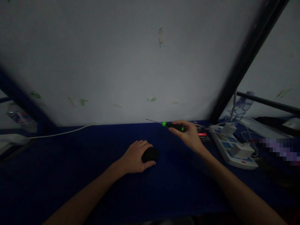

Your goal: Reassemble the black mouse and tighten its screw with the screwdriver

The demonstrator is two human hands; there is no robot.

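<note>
Precision screwdriver (175,126) sits pinched in the right hand (187,136), held up near the far edge of the dark blue table (70,178), with its thin metal shaft pointing left. The fingers (179,131) and thumb close narrowly around the black handle and hide part of it. A bright green collar shows at the shaft end, and a smaller green mark shows beside the fingers. The tip fades against the pale wall (117,62), so its shape cannot be made out, and no writing can be read on the handle.

The left hand (134,157) lies cupped over a rounded black object (151,154) on the tabletop. It may be a computer mouse, but the hand covers much of it and the low light hides any detail.

To the right, a white power strip (222,147) carries two white plug adapters (241,150), its printed markings too blurred to read. Beyond the right hand lies a small dark item with a red patch (202,135), partly hidden and unreadable. A pixelated patch (281,150) covers whatever lies at the right edge. A white cable (61,133) runs along the back of the table, and plastic bottles (239,109) stand off to the far right, their labels illegible.
</note>
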